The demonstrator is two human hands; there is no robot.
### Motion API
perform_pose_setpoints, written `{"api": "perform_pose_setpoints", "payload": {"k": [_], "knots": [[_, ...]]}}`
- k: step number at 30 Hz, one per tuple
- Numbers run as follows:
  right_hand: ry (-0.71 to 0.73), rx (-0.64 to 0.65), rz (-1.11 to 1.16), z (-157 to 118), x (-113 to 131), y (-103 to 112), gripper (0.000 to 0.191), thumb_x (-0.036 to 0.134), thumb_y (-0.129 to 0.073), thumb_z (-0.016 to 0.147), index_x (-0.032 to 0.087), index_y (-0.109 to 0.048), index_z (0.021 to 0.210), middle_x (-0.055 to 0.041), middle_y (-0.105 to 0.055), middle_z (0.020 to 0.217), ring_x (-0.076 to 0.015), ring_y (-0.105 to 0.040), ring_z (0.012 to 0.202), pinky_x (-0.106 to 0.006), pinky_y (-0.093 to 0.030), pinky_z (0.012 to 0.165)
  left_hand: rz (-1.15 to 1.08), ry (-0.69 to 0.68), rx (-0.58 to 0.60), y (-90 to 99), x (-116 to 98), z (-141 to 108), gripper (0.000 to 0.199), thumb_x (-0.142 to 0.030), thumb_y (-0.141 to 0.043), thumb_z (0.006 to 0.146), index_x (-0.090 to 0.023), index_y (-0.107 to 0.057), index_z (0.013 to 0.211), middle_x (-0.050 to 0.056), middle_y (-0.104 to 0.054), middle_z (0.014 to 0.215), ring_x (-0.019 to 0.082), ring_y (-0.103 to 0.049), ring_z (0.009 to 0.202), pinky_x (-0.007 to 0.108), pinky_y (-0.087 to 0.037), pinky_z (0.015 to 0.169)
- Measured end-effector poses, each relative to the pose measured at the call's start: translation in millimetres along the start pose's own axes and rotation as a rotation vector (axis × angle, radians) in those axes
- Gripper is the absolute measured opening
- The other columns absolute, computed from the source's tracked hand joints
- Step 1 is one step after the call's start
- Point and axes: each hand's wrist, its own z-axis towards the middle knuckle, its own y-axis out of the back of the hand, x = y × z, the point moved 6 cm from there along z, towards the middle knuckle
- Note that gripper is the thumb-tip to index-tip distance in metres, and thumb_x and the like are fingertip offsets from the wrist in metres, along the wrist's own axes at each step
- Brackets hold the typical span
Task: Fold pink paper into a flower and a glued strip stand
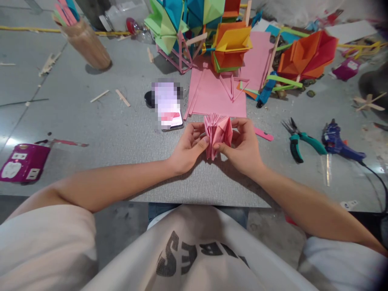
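Many thin folds show in the pink folded paper (pixel 216 135), which is held over the bench (pixel 145 182), a little in front of the flat pink sheets (pixel 216 91). We see our left hand (pixel 190 147) pinching its pleated side, with the thumb on the near face. Our right hand (pixel 245 147) pinches the other side, where the flaps are wider; its thumb is low on the front and its fingers are mostly hidden behind. So the 2 grips press on the same paper. Whether its lower end touches the bench, we cannot tell.

In our judgement, the main danger is the pressure. If we squeeze too hard, the thin folds could be crushed or get wrong creases. If we loosen 1 side, they may spring open like a fan. Pulling the 2 hands apart too quickly could tear the paper along a crease.

The space around also asks for care. A pink stick (pixel 264 134) lies just beside our right hand, and a wide movement could push it away. Farther right are the pliers (pixel 303 141) and the glue gun (pixel 344 141); we cannot see if the gun is hot, but if so, careless reaching could burn a finger.
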Motion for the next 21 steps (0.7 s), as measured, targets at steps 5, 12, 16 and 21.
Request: {"api": "perform_pose_setpoints", "payload": {"k": [5, 12, 16, 21], "knots": [[0.013, -0.002, -0.080, -1, 5, 3, 0.079, 0.073, -0.110, 0.066, 0.029, -0.061, 0.111, 0.0023, -0.070, 0.100, -0.0173, -0.065, 0.081, -0.034, -0.054, 0.066, -0.031, -0.020, 0.024, -1.1, 0, -1, 0.055, -0.063, -0.086, 0.104, -0.028, -0.052, 0.129, 0.005, -0.075, 0.129, 0.016, -0.079, 0.104, 0.033, -0.069, 0.091], [0.100, -0.004, -0.099, 2, 10, 3, 0.086, 0.082, -0.109, 0.058, 0.030, -0.057, 0.103, 0.0051, -0.064, 0.086, -0.0162, -0.055, 0.069, -0.035, -0.050, 0.062, 0.056, -0.134, -0.057, 2.6, -3, 1, 0.051, -0.059, -0.091, 0.101, -0.029, -0.054, 0.118, 0.000, -0.071, 0.115, 0.012, -0.073, 0.094, 0.028, -0.065, 0.086], [0.175, 0.000, -0.110, 3, 16, 5, 0.096, 0.100, -0.094, 0.057, 0.030, -0.067, 0.117, -0.0029, -0.074, 0.102, -0.0254, -0.069, 0.089, -0.041, -0.061, 0.075, 0.063, -0.165, -0.120, 9.3, -6, 5, 0.046, -0.059, -0.090, 0.102, -0.027, -0.064, 0.124, 0.002, -0.076, 0.117, 0.014, -0.074, 0.098, 0.030, -0.064, 0.090], [0.242, -0.048, -0.148, -1, 28, 10, 0.063, 0.087, -0.058, 0.109, 0.028, -0.077, 0.113, -0.0041, -0.077, 0.098, -0.0228, -0.070, 0.086, -0.041, -0.061, 0.077, 0.089, -0.174, -0.209, 19.6, -9, 9, 0.051, -0.064, -0.092, 0.098, -0.027, -0.074, 0.129, 0.005, -0.082, 0.126, 0.018, -0.077, 0.111, 0.035, -0.065, 0.103]]}}
